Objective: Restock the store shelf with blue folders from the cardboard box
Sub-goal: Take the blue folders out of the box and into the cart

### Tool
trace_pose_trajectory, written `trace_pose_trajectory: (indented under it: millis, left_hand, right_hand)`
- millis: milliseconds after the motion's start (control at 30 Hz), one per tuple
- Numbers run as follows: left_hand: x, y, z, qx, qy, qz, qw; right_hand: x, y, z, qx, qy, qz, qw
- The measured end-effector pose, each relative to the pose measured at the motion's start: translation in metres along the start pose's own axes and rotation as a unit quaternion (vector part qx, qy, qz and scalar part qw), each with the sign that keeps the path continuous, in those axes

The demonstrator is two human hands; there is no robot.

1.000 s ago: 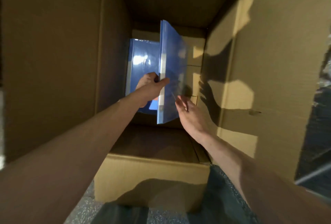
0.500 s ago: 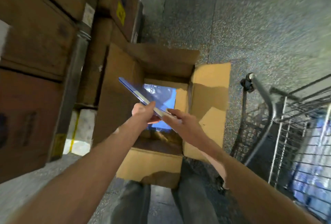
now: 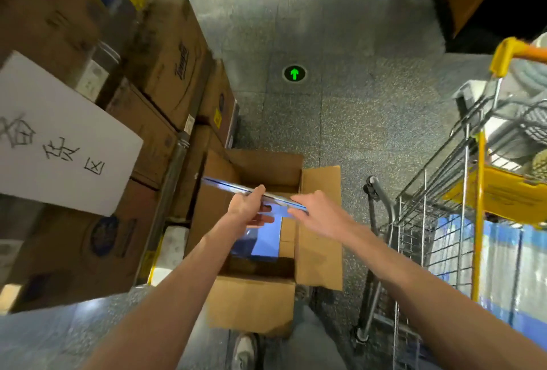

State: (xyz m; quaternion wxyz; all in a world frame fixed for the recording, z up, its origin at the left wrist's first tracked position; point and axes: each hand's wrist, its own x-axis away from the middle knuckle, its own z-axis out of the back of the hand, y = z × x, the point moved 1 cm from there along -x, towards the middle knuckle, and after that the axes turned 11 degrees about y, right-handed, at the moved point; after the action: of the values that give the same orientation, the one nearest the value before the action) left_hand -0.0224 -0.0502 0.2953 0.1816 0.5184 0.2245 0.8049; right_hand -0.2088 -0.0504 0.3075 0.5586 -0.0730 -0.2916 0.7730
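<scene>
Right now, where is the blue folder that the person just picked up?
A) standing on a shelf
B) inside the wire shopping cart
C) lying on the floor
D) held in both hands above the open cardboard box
D: the left hand grips the blue folder and the right hand holds its other end, above the open cardboard box.

Left hand (image 3: 247, 207), right hand (image 3: 321, 215) hold folder (image 3: 226, 186) above box (image 3: 254, 301).
</scene>
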Motion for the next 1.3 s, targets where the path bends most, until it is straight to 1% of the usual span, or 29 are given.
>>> trace_pose_trajectory:
  millis: [67, 133, 200, 267, 333, 367, 433, 500, 567, 633, 667, 733, 800, 833, 967, 1033, 1067, 1133, 1167, 1200, 1233, 1300]
  left_hand:
    - [0.017, 0.002, 0.020, -0.081, 0.000, -0.089, 0.993]
    - [0.029, 0.006, 0.041, -0.160, 0.023, -0.203, 0.966]
    - [0.043, 0.008, 0.064, -0.218, 0.075, -0.315, 0.921]
    - [0.058, 0.003, 0.087, -0.235, 0.106, -0.400, 0.880]
    - [0.071, -0.005, 0.105, -0.247, 0.102, -0.473, 0.840]
    - [0.074, -0.006, 0.113, -0.261, 0.088, -0.507, 0.817]
    - [0.084, -0.014, 0.127, -0.311, 0.051, -0.572, 0.757]
    - [0.096, -0.018, 0.131, -0.373, 0.012, -0.611, 0.699]
    - [0.110, -0.016, 0.125, -0.412, -0.025, -0.626, 0.662]
    - [0.130, -0.012, 0.115, -0.427, -0.052, -0.638, 0.639]
    - [0.140, -0.011, 0.111, -0.429, -0.058, -0.653, 0.622]
    - [0.160, -0.006, 0.100, -0.423, -0.061, -0.685, 0.591]
    - [0.181, 0.000, 0.093, -0.415, -0.066, -0.690, 0.589]
    - [0.194, 0.002, 0.084, -0.412, -0.073, -0.699, 0.580]
    - [0.248, 0.005, 0.046, -0.378, -0.082, -0.760, 0.523]
    - [0.279, 0.001, 0.015, -0.366, -0.079, -0.786, 0.492]
    - [0.294, 0.000, -0.001, -0.371, -0.075, -0.792, 0.479]
    - [0.328, -0.007, -0.038, -0.383, -0.066, -0.804, 0.451]
    - [0.340, -0.007, -0.047, -0.386, -0.061, -0.806, 0.445]
    - [0.356, -0.011, -0.064, -0.384, -0.066, -0.811, 0.436]
    - [0.374, -0.016, -0.088, -0.384, -0.072, -0.816, 0.426]
    - [0.396, -0.020, -0.110, -0.385, -0.079, -0.817, 0.422]
  right_hand:
    - [0.010, -0.012, 0.021, 0.006, -0.002, -0.001, 1.000]
    - [0.021, -0.026, 0.039, 0.028, 0.003, 0.009, 1.000]
    - [0.036, -0.043, 0.050, 0.046, 0.002, 0.002, 0.999]
    - [0.053, -0.058, 0.054, 0.056, -0.015, -0.008, 0.998]
    - [0.077, -0.073, 0.060, 0.063, -0.018, -0.008, 0.998]
    - [0.087, -0.081, 0.065, 0.067, -0.016, -0.008, 0.998]
    - [0.115, -0.099, 0.074, 0.085, -0.018, -0.012, 0.996]
    - [0.141, -0.109, 0.087, 0.099, -0.017, -0.008, 0.995]
    - [0.164, -0.110, 0.103, 0.079, 0.006, -0.010, 0.997]
    - [0.194, -0.112, 0.119, 0.066, 0.031, -0.013, 0.997]
    - [0.212, -0.114, 0.128, 0.052, 0.041, -0.019, 0.998]
    - [0.251, -0.116, 0.146, -0.001, 0.061, -0.053, 0.997]
    - [0.288, -0.113, 0.161, -0.033, 0.083, -0.082, 0.993]
    - [0.309, -0.107, 0.167, -0.042, 0.099, -0.103, 0.989]
    - [0.374, -0.074, 0.187, -0.019, 0.161, -0.168, 0.972]
    - [0.413, -0.056, 0.192, -0.016, 0.229, -0.217, 0.949]
    - [0.431, -0.045, 0.193, -0.004, 0.270, -0.247, 0.931]
    - [0.469, -0.017, 0.191, 0.010, 0.357, -0.300, 0.885]
    - [0.476, -0.009, 0.186, 0.006, 0.401, -0.316, 0.860]
    - [0.491, 0.001, 0.181, -0.007, 0.451, -0.342, 0.824]
    - [0.511, 0.016, 0.178, -0.024, 0.507, -0.365, 0.780]
    - [0.527, 0.029, 0.169, -0.062, 0.599, -0.402, 0.689]
